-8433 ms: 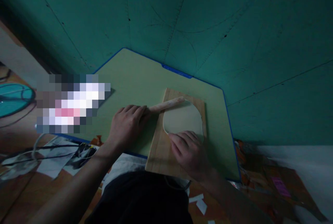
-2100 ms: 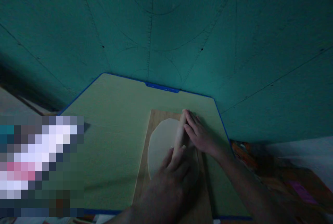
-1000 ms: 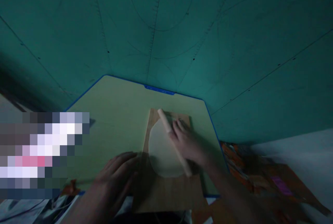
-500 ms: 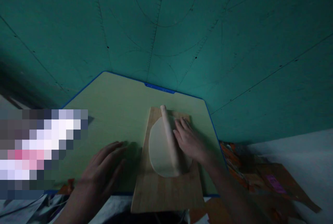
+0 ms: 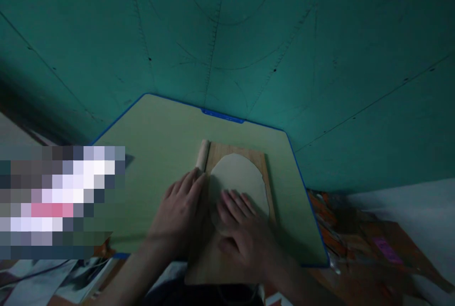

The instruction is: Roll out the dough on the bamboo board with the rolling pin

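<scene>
A flat, rounded sheet of pale dough [image 5: 238,173] lies on a wooden board [image 5: 213,268]. My right hand [image 5: 245,235] rests on the lower part of the sheet, fingers stretched out and touching the dough. Along the board's left edge leans a wooden rolling pin [image 5: 202,155], its upper end showing. My left hand [image 5: 183,204] covers the pin's lower part, with the fingers over it; the palm side is hidden.
Beneath the board is a light green tabletop [image 5: 152,144] with a blue rim and blue handle [image 5: 222,115]. A green wall [image 5: 241,35] rises behind. Orange-brown cardboard [image 5: 384,244] lies low at the right. A pixelated patch blocks the left side.
The rolling pin has gone from the dough to the board's left edge. My left hand has come right onto it, while my right hand has moved down onto the dough.
</scene>
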Available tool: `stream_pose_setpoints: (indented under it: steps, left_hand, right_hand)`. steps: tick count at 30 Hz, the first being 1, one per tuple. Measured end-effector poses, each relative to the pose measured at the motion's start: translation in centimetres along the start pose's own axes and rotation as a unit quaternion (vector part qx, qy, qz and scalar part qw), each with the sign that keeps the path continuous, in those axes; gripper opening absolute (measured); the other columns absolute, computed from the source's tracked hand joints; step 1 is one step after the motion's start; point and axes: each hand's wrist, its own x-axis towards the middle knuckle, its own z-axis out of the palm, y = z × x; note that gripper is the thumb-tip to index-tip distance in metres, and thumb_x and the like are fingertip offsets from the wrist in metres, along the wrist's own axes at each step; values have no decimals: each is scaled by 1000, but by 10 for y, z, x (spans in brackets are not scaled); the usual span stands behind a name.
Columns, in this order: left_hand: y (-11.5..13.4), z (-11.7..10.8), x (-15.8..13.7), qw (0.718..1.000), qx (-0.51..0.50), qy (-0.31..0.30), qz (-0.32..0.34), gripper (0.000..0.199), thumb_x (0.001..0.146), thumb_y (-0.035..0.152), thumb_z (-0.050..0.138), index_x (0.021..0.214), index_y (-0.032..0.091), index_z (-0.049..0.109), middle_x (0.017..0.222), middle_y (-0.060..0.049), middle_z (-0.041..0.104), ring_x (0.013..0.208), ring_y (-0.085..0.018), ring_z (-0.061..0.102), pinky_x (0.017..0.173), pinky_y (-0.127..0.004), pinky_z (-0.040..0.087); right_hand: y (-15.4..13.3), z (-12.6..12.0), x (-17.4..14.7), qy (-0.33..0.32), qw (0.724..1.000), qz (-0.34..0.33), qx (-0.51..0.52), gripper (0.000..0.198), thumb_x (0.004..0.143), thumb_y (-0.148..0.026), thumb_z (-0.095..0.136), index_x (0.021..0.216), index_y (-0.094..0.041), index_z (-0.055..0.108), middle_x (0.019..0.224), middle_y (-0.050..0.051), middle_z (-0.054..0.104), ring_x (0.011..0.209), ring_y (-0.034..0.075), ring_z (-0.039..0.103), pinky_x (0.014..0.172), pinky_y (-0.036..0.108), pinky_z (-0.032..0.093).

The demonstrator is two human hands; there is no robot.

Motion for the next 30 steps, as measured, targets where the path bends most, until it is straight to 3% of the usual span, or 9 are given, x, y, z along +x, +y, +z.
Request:
stream_pose_setpoints:
  steps: [5, 9, 11, 13, 16, 18, 20, 26, 30]
  left_hand:
    - [-5, -17, 4, 994, 60, -57, -76, 41, 101, 41, 40, 122, 12, 62, 134, -20, 63, 131, -39, 53, 102, -56, 49]
    - [-4, -25, 0, 990, 80, -88, -70, 39, 101, 38, 37, 107, 18, 70, 129, -16, 66, 130, -38, 54, 99, -56, 51]
    - [-2, -29, -3, 988, 86, -107, -66, 39, 99, 33, 36, 104, 19, 72, 125, -15, 68, 127, -37, 58, 95, -54, 52]
    - [-2, -34, -6, 986, 100, -117, -71, 37, 97, 28, 38, 103, 19, 73, 122, -15, 70, 119, -36, 63, 88, -51, 55]
    - [-7, -43, -10, 979, 136, -113, -98, 33, 92, 24, 42, 100, 20, 74, 112, -14, 73, 103, -36, 68, 78, -48, 55]
    - [-9, -47, -11, 975, 149, -118, -115, 32, 93, 25, 43, 98, 21, 74, 101, -13, 73, 95, -35, 68, 75, -45, 54]
    - [-10, -50, -10, 972, 143, -131, -134, 33, 96, 29, 41, 97, 19, 73, 95, -14, 72, 92, -34, 68, 73, -43, 53]
    - [-7, -56, 10, 978, 79, -103, -166, 30, 100, 30, 41, 101, 16, 68, 97, -11, 68, 77, -24, 68, 61, -31, 46]
    - [1, -57, 34, 994, 39, -63, -82, 25, 99, 27, 46, 107, 17, 68, 100, -9, 67, 76, -19, 68, 64, -29, 48]
  right_hand:
    - [46, 1, -21, 31, 995, 88, -43, 68, 102, -44, 47, 158, -8, 31, 164, 19, 25, 154, 33, 20, 122, 61, 28]
    - [53, -4, 11, 52, 986, 154, -41, 74, 101, -47, 47, 156, 1, 31, 163, 26, 24, 153, 36, 21, 122, 60, 26]
    - [37, -5, 31, 52, 990, 123, -36, 81, 99, -52, 50, 154, 4, 32, 162, 27, 24, 153, 37, 21, 124, 56, 24]
    - [13, -5, 41, 56, 997, 47, -27, 82, 99, -57, 49, 153, 3, 34, 162, 26, 26, 153, 36, 21, 126, 51, 22]
    - [-14, -3, 28, 54, 996, -65, 2, 77, 101, -58, 45, 154, -3, 36, 163, 19, 32, 153, 29, 24, 127, 43, 21]
    - [-11, -1, 8, 49, 995, -88, 25, 71, 101, -55, 47, 156, -10, 36, 162, 13, 36, 152, 25, 29, 126, 40, 25]
    - [13, 1, -12, 55, 996, -61, 27, 66, 101, -50, 49, 157, -16, 36, 161, 11, 39, 151, 25, 32, 124, 44, 30]
    - [106, -4, -33, 174, 970, 165, -26, 64, 103, -46, 40, 158, -15, 33, 162, 21, 35, 151, 34, 31, 116, 60, 37]
    - [101, -29, -6, 223, 965, 137, 23, 58, 105, -48, 34, 156, -20, 38, 162, 16, 37, 150, 30, 34, 117, 53, 37]
